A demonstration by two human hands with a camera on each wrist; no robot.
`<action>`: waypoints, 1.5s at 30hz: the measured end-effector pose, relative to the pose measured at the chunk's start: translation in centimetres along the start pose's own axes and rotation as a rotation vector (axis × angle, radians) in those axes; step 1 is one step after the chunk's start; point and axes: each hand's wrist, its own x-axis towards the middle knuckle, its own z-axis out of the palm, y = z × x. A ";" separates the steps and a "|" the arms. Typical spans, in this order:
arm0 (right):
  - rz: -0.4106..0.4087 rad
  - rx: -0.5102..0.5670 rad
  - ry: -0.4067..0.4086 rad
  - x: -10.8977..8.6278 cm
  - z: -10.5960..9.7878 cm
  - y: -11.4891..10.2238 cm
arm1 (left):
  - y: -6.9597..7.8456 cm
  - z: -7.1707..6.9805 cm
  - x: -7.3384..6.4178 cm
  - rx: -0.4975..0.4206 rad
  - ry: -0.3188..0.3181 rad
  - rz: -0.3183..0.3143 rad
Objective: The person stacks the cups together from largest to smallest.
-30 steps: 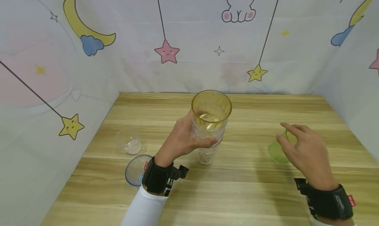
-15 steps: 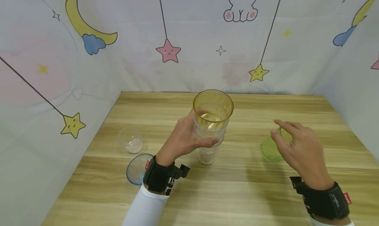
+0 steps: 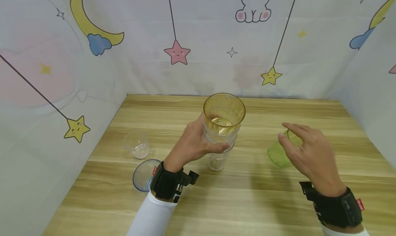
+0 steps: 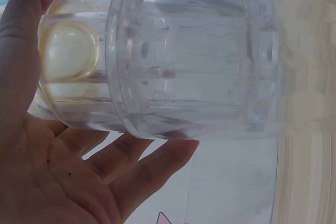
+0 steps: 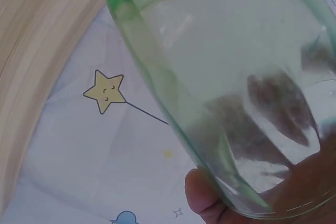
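My left hand [image 3: 193,145] grips an upright stack of clear cups [image 3: 217,158], thumb across the front. A yellow-rimmed cup [image 3: 224,107] sits nested at the top. In the left wrist view, the fingers [image 4: 147,169] curl along the clear cup wall [image 4: 194,66]; the yellow tint [image 4: 71,56] shows near the thumb. Whether the stack touches the table cannot be told. To the right, my right hand [image 3: 312,153] holds a tilted green cup [image 3: 278,155]. In the right wrist view, the thumb [image 5: 202,192] presses the green cup [image 5: 173,51], with fingers showing through its wall.
At the left of the wooden table [image 3: 222,208] are a small clear cup [image 3: 139,148] and a blue-rimmed cup [image 3: 143,176], partly hidden by the left wrist strap. White fabric walls [image 3: 204,67] printed with stars stand behind and at both sides.
My right hand has moved left with the green cup, closer to the stack. The left hand keeps its hold on the stack, nearly still. The view has shifted slightly.
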 end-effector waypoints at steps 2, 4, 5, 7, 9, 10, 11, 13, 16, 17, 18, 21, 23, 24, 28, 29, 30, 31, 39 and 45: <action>-0.011 0.009 0.003 0.1 -0.1 -0.2 | 0.0 0.0 0.0 -0.005 -0.002 0.002; -0.035 0.018 0.012 0.3 -0.1 -0.4 | -0.1 0.0 -0.1 -0.007 -0.003 0.003; -0.049 0.024 0.018 0.4 -0.2 -0.6 | -0.1 0.0 -0.1 -0.007 -0.003 0.001; -0.077 0.027 0.033 0.5 -0.2 -0.9 | -0.2 0.0 -0.2 -0.006 -0.002 0.000; -0.104 0.030 0.050 0.7 -0.3 -1.2 | -0.2 0.0 -0.2 -0.003 0.000 -0.002; -0.114 0.033 0.058 0.8 -0.3 -1.4 | -0.3 0.0 -0.2 -0.001 0.002 -0.003; -0.125 0.036 0.067 0.9 -0.3 -1.6 | -0.3 0.0 -0.3 0.000 0.003 -0.003; -0.142 0.049 0.088 1.1 -0.3 -2.0 | -0.3 0.0 -0.3 -0.001 0.003 -0.004; -0.170 0.066 0.120 1.5 -0.3 -2.5 | -0.4 0.0 -0.3 -0.002 0.002 -0.002; -0.183 0.069 0.132 1.6 -0.4 -2.7 | -0.4 0.0 -0.4 -0.003 0.002 -0.001; -0.192 0.073 0.142 1.7 -0.4 -2.8 | -0.4 0.0 -0.4 -0.005 0.001 0.001; -0.224 0.072 0.168 2.0 -0.5 -3.2 | -0.4 0.0 -0.3 -0.014 -0.001 0.005; -0.240 0.074 0.178 2.1 -0.6 -3.5 | -0.4 0.0 -0.3 -0.017 -0.004 0.004; -0.244 0.076 0.181 2.2 -0.6 -3.6 | -0.3 0.0 -0.3 -0.019 -0.005 0.004; -0.262 0.083 0.188 2.5 -0.9 -4.1 | -0.3 0.0 -0.3 -0.026 -0.009 0.001; -0.266 0.085 0.191 2.6 -1.0 -4.3 | -0.3 0.0 -0.3 -0.027 -0.008 0.002; -0.272 0.086 0.194 2.7 -1.0 -4.4 | -0.3 0.0 -0.3 -0.030 -0.010 0.002; -0.279 0.087 0.198 2.8 -1.1 -4.5 | -0.3 0.0 -0.3 -0.032 -0.010 0.001; -0.308 0.089 0.218 3.4 -1.6 -5.4 | -0.2 0.0 -0.1 -0.032 -0.014 0.004; -0.311 0.081 0.216 3.7 -2.1 -5.9 | -0.2 0.0 -0.1 -0.031 -0.010 0.001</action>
